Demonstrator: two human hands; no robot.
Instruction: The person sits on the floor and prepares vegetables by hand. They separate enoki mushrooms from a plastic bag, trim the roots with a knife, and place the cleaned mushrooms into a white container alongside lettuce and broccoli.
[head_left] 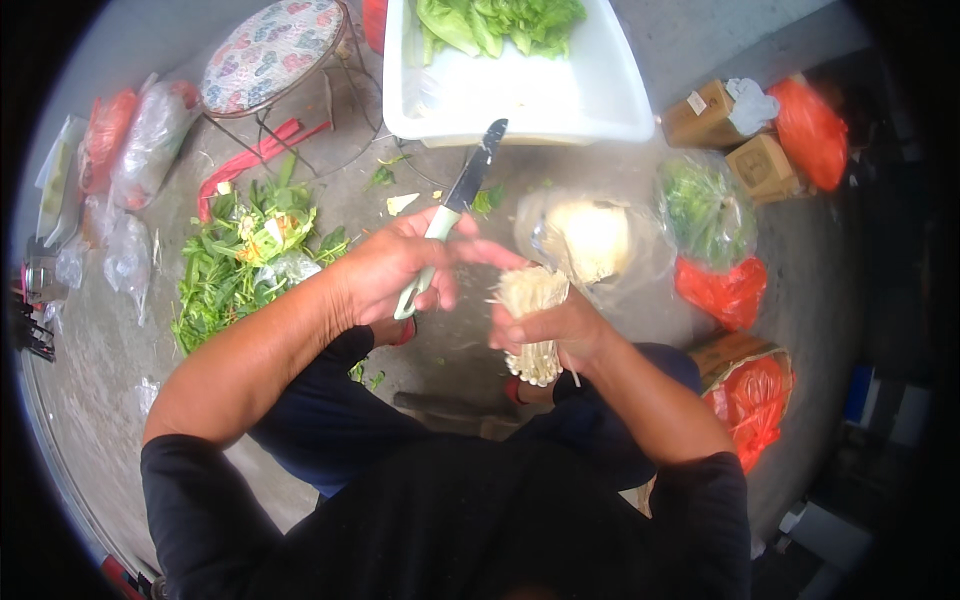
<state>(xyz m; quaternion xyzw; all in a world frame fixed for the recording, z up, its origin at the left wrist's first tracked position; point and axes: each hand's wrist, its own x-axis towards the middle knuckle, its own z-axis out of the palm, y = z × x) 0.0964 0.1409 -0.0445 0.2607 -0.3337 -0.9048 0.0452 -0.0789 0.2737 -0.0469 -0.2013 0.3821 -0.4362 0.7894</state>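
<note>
My left hand [405, 262] is closed round the pale green handle of a knife [470, 178], its dark blade pointing up and away. One finger of that hand stretches right, to the root end of a bunch of enoki mushrooms [533, 292]. My right hand [565, 325] grips this bunch, with the small white caps hanging toward me. Beyond it, a clear plastic bag holds more pale enoki [592, 240] on the floor. A white plastic tub [630, 110] with green lettuce [500, 25] in it stands at the far side.
Left lies a heap of leafy scraps [240, 245], near a round patterned stool [272, 55]. Bagged greens [708, 208], red plastic bags [722, 292] and cardboard boxes [697, 113] are on the right. A basket [738, 350] with a red bag sits by my right knee.
</note>
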